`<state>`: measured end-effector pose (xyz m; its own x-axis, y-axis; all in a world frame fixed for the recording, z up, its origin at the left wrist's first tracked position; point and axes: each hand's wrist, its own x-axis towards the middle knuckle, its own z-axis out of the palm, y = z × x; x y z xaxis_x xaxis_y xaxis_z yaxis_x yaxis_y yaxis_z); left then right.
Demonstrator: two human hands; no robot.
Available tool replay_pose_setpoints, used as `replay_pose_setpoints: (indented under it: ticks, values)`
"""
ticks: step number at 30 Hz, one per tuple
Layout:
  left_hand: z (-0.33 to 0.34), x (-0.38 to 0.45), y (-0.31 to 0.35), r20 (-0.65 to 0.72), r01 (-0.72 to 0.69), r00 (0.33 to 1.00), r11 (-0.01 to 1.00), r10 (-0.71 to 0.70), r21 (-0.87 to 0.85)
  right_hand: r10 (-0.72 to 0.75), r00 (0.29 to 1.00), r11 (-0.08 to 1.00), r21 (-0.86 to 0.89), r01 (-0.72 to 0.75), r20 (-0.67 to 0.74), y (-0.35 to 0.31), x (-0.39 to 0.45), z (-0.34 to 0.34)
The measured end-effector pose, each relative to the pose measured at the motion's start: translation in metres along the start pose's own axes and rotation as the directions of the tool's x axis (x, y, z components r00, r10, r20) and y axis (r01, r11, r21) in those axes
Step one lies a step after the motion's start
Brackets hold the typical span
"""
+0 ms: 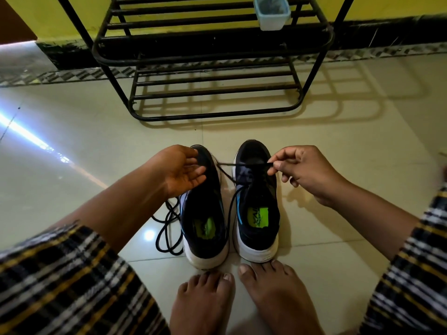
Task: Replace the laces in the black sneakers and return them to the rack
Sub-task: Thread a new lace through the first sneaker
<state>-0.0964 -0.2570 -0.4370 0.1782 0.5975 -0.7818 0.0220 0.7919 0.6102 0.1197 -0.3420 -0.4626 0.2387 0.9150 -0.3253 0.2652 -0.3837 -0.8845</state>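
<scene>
Two black sneakers with white soles and green insoles stand side by side on the floor, toes pointing away: the left sneaker [205, 213] and the right sneaker [257, 204]. My right hand [304, 172] pinches a black lace [232, 163] that runs leftward across the right sneaker's front and bends back down between the shoes. My left hand [180, 169] hovers over the left sneaker's toe, palm turned inward, fingers apart, holding nothing. A second black lace [168, 228] lies coiled on the floor left of the left sneaker.
A black metal shoe rack [212, 59] stands against the yellow wall beyond the sneakers. A small pale plastic container [272, 12] sits on its upper shelf. My bare feet [242, 298] rest just behind the sneakers' heels on the glossy tiled floor [96, 131].
</scene>
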Motion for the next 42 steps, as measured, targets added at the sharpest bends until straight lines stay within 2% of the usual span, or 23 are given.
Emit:
replay_pose_setpoints:
  ticks: [2, 3, 5, 8, 12, 14, 17, 20, 21, 23, 26, 29, 32, 37, 40, 42]
  values:
    - [0.004, -0.002, -0.002, -0.026, -0.093, 0.995, 0.990, 0.096, 0.109, -0.050, 0.999, 0.999, -0.010, 0.050, -0.012, -0.002, -0.001, 0.003]
    - [0.008, -0.003, -0.003, 0.004, -0.152, 0.988, 0.972, 0.154, 0.179, -0.077, 0.997, 0.997, -0.028, 0.076, -0.013, -0.003, -0.001, 0.005]
    - [0.016, -0.009, -0.008, 0.155, -0.263, 0.963, 0.901, 0.221, 0.346, -0.130, 0.991, 0.989, -0.077, 0.129, -0.007, -0.006, -0.002, 0.009]
    - [0.029, -0.014, -0.022, 0.353, -0.430, 0.897, 0.718, 0.267, 0.547, -0.200, 0.980, 0.971, -0.126, 0.201, 0.021, -0.012, -0.004, 0.015]
    - [0.033, -0.013, -0.038, 0.426, -0.574, 0.818, 0.592, 0.385, 0.566, -0.260, 0.960, 0.963, -0.039, 0.265, 0.100, -0.021, -0.010, 0.021]
    - [0.030, -0.012, -0.039, 0.431, -0.576, 0.817, 0.585, 0.384, 0.570, -0.239, 0.966, 0.968, -0.056, 0.245, 0.098, -0.019, -0.009, 0.019]
    - [0.026, -0.009, -0.038, 0.352, -0.510, 0.859, 0.675, 0.371, 0.533, -0.130, 0.984, 0.941, -0.299, 0.160, 0.118, -0.009, -0.003, 0.011]
    - [0.022, -0.006, -0.036, 0.303, -0.467, 0.883, 0.732, 0.358, 0.496, 0.142, 0.973, 0.737, -0.676, 0.017, 0.180, 0.002, -0.001, 0.004]
    - [0.021, -0.005, -0.036, 0.306, -0.462, 0.885, 0.734, 0.350, 0.497, 0.222, 0.955, 0.669, -0.743, -0.004, 0.195, 0.006, -0.001, 0.004]
    - [0.019, -0.002, -0.037, 0.310, -0.461, 0.887, 0.711, 0.343, 0.532, 0.274, 0.935, 0.596, -0.803, 0.020, 0.227, 0.012, -0.003, 0.008]
    - [0.019, -0.001, -0.038, 0.308, -0.488, 0.871, 0.598, 0.383, 0.636, 0.097, 0.966, 0.489, -0.857, 0.164, 0.240, 0.019, -0.010, 0.020]
    - [0.019, -0.003, -0.039, 0.324, -0.478, 0.878, 0.624, 0.353, 0.618, -0.030, 0.968, 0.413, -0.879, 0.239, 0.249, 0.020, -0.017, 0.028]
    - [0.019, -0.004, -0.041, 0.343, -0.475, 0.880, 0.617, 0.329, 0.627, -0.095, 0.955, 0.404, -0.866, 0.294, 0.280, 0.020, -0.019, 0.032]
    - [0.018, 0.000, -0.049, 0.396, -0.534, 0.841, 0.450, 0.369, 0.716, -0.134, 0.947, 0.432, -0.843, 0.321, 0.292, 0.019, -0.020, 0.032]
    - [0.021, 0.000, -0.052, 0.393, -0.559, 0.827, 0.516, 0.401, 0.649, -0.135, 0.945, 0.438, -0.837, 0.328, 0.300, 0.021, -0.020, 0.033]
    - [0.022, 0.001, -0.054, 0.383, -0.559, 0.826, 0.517, 0.413, 0.649, -0.141, 0.943, 0.449, -0.829, 0.334, 0.303, 0.022, -0.021, 0.035]
